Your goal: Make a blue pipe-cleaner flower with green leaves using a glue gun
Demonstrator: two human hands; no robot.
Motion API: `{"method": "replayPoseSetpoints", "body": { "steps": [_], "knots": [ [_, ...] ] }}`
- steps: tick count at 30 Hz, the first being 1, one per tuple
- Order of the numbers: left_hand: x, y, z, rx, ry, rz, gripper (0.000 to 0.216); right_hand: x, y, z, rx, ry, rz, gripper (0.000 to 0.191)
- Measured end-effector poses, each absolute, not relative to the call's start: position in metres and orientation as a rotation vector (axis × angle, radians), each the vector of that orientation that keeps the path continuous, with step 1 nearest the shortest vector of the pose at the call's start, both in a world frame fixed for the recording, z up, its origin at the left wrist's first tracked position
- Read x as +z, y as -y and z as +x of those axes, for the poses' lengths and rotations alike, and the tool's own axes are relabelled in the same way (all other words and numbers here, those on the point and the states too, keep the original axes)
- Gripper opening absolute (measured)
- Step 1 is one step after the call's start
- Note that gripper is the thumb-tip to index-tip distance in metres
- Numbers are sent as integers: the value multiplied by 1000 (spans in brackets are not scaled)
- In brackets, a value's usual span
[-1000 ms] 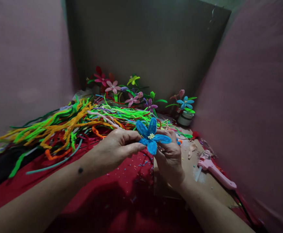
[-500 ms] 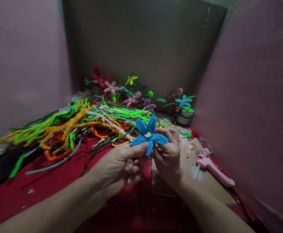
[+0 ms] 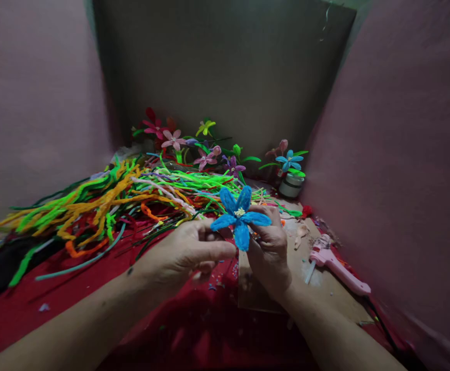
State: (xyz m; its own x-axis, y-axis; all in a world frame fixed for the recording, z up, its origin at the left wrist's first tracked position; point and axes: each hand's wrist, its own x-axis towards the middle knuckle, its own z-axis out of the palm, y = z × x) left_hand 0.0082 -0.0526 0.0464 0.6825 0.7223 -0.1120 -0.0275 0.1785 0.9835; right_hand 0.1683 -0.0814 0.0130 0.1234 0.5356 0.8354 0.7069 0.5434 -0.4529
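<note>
A blue pipe-cleaner flower (image 3: 242, 235) with five petals and a pale yellow bead-like centre faces me in the middle of the view. Behind its right petals, my right hand (image 3: 269, 252) is closed around the back of the flower; the stem is hidden. On the other side is my left hand (image 3: 186, 250), its thumb stretched out beside the lower petal and its index finger reaching behind the left petal. A gap shows between that thumb and finger, and the fingertips are partly hidden.
Piled pipe cleaners (image 3: 93, 198) spread across the red cloth (image 3: 93, 309) at left. Finished flowers (image 3: 174, 139) stand at the back, with a small jar (image 3: 291, 184) to the right. A pink glue gun (image 3: 338, 267) rests on the cardboard (image 3: 259, 293). Walls enclose both sides.
My left thumb has come off the lower petal and the left hand has loosened. The flower has shifted slightly right and turned more squarely towards me, still in my right hand.
</note>
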Motion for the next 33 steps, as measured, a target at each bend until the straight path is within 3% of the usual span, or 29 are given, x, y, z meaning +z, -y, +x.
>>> {"method": "replayPoseSetpoints", "body": {
  "steps": [5,7,16,24,33],
  "knots": [
    [60,58,-2,1271,-853,1731,19,13,84,167,-90,1527,-1095,15],
    [62,62,-1,1349,-831,1898,13,13,85,166,-54,1536,-1091,16],
    [61,46,3,616,-800,1745,25,11,85,165,-255,1601,-1058,13],
    [56,44,11,611,-832,1752,23,10,86,165,-147,1611,-1083,16],
    [51,34,-1,594,-560,1576,32,10,87,164,-17,1585,-1073,15]
  ]
}}
